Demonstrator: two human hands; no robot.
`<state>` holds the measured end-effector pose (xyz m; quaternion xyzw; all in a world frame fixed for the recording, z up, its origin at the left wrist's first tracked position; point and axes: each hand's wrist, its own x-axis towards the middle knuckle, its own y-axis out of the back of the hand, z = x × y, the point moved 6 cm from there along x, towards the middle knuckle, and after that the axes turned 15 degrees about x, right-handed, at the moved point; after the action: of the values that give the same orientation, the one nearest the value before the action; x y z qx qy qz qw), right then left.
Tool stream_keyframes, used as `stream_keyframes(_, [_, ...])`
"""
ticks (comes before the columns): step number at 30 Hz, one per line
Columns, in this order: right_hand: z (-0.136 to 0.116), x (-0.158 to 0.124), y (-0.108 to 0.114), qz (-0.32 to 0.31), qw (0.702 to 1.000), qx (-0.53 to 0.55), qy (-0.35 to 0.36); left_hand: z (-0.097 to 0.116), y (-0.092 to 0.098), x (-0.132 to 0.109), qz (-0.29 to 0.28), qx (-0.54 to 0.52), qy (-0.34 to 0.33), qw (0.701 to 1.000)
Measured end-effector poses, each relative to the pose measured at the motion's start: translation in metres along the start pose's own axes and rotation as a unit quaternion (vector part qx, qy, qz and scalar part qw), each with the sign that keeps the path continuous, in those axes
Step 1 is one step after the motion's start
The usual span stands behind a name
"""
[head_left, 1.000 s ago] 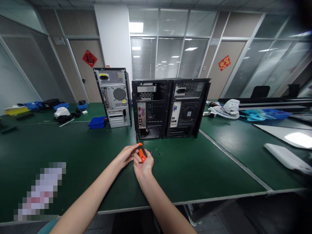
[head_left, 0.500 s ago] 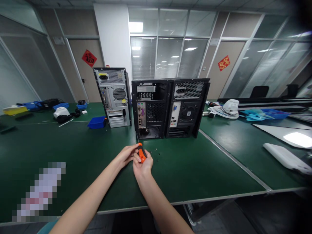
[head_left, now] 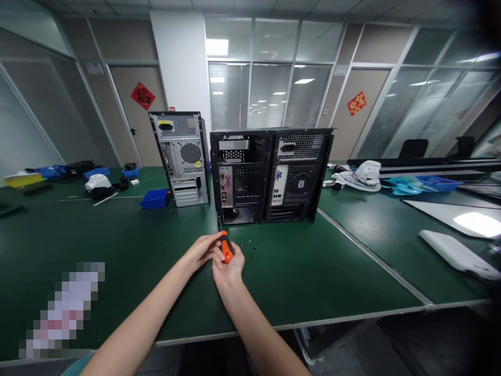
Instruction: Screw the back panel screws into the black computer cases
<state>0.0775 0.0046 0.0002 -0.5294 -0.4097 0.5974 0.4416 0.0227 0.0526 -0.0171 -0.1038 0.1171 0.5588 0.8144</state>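
Note:
An orange and black screwdriver [head_left: 226,247] points away from me, its tip at the lower left corner of the black computer case [head_left: 266,180]. My right hand [head_left: 230,265] is closed around its handle. The fingers of my left hand [head_left: 205,249] pinch near the front of the handle, by the shaft. Whether the tip sits in a screw is too small to tell. Several tiny dark screws [head_left: 251,244] lie on the green table to the right of my hands. The case stands upright with its rear panel and ports facing me.
Another black computer case [head_left: 299,175] stands directly to the right, and a silver-backed one [head_left: 183,159] to the left. A small blue tray [head_left: 155,198] sits beside it. At right are a white device [head_left: 456,253] and a blue bin [head_left: 438,183]. A blurred-out item [head_left: 64,308] lies front left.
Both hands keep their hold on the screwdriver, and its tip stays at the case's lower corner. The view has shifted slightly; the handle looks turned a little.

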Motion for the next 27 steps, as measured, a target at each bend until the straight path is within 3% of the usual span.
stream_keyframes(20, [-0.017, -0.013, -0.006, -0.006, 0.998, 0.019, -0.058, 0.002, 0.000, 0.000, 0.007, 0.025, -0.002, 1.000])
stream_keyframes(23, [-0.029, -0.021, -0.008, -0.009, 0.996, -0.010, -0.089, 0.003, 0.000, -0.001, 0.006, 0.022, 0.000, 1.000])
stream_keyframes(27, [-0.056, -0.030, -0.011, -0.034, 0.986, -0.130, -0.094, 0.003, 0.000, -0.001, 0.017, 0.024, 0.003, 1.000])
